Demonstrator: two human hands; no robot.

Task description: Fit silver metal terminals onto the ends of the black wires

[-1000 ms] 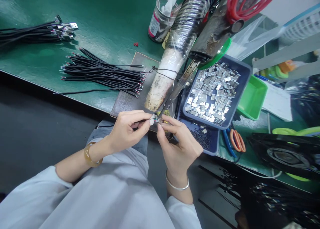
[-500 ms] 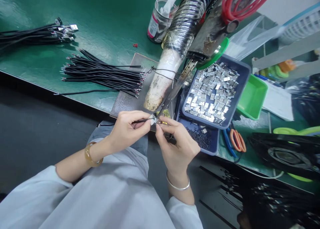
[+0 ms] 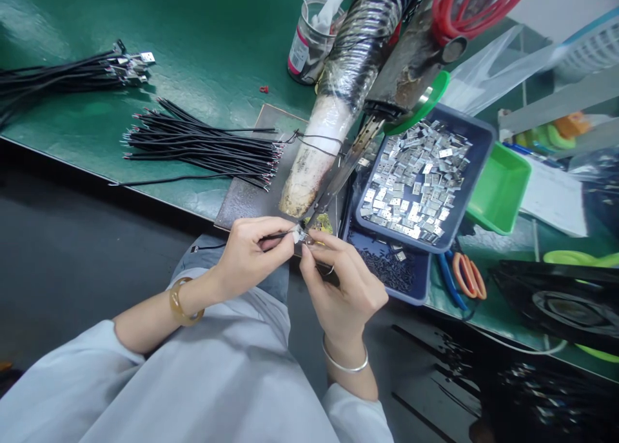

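Note:
My left hand (image 3: pixel 251 253) pinches a thin black cable (image 3: pixel 276 236), whose other end sticks out to the left past my wrist. Something white covers a fingertip of that hand. Opposite it, my right hand (image 3: pixel 344 280) is closed, thumb and fingertips on a small metal USB connector (image 3: pixel 302 235). The cable end and the connector meet between both hands, right under the tip of a soldering iron (image 3: pixel 333 186) fixed above. Fingers partly hide the joint. Yellowish material (image 3: pixel 320 223) lies just behind my right fingertips.
Loose black cables (image 3: pixel 203 149) lie at left, and a bundle with connectors (image 3: pixel 128 67) lies behind. A fume hose (image 3: pixel 309 166) hangs over a metal plate (image 3: pixel 242 201). At right are a tray (image 3: pixel 476 166) of connectors, a tray (image 3: pixel 420 288) of black bits, a green bin (image 3: pixel 503 185) and orange-handled cutters (image 3: pixel 469 275).
The view has shifted slightly, so the bench things sit a little differently. Both hands keep their grip at the iron tip, with only slight finger movement.

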